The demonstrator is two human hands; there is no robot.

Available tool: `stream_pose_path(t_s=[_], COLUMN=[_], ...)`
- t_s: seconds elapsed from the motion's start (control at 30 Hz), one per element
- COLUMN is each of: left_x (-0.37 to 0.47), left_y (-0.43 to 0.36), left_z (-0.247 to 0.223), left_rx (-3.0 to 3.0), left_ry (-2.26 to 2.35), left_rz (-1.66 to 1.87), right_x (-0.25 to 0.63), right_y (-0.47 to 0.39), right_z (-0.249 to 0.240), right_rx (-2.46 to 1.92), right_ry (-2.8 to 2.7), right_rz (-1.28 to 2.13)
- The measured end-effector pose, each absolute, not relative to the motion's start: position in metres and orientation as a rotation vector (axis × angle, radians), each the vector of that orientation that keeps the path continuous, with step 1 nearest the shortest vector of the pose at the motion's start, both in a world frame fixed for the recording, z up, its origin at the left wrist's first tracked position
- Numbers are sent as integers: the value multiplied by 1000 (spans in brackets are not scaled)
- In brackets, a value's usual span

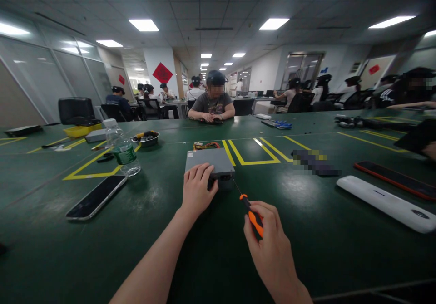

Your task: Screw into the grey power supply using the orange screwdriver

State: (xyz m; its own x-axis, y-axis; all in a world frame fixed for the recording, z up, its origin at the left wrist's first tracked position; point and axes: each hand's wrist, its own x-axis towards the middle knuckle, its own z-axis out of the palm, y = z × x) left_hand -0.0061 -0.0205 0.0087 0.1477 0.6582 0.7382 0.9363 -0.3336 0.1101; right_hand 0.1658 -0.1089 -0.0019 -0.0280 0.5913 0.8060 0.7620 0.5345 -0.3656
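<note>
A grey metal box with a socket in its near side, which looks like a computer power supply (223, 159), rests on the green table. Colored wires (206, 145) come out behind it. My left hand (199, 186) grips the box's left near part, fingers over the top and thumb at the near side. In my right hand (270, 236) is a screwdriver (255, 220) with an orange and black handle, held in closed fingers. Its thin shaft points up and left to the box's near right corner; whether the tip touches is too small to tell.
Left of the box are a phone (97, 197), a plastic bottle (125, 154) and a metal bowl (146, 139). On the right lie a white oblong device (384, 202) and a dark, red-edged phone (397, 177). Yellow tape (260, 162) marks the table (163, 249). A person (213, 100) sits opposite.
</note>
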Motion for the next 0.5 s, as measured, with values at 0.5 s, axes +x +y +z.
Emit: stream_pose_path(t_s=[0.5], left_x=[-1], left_y=[-17], left_z=[10], left_rx=[-2033], left_ry=[-1661], left_rz=[-1076], right_x=[182], right_y=[-92], right_z=[25], right_rx=[-908], right_ry=[-2080], right_rz=[-471])
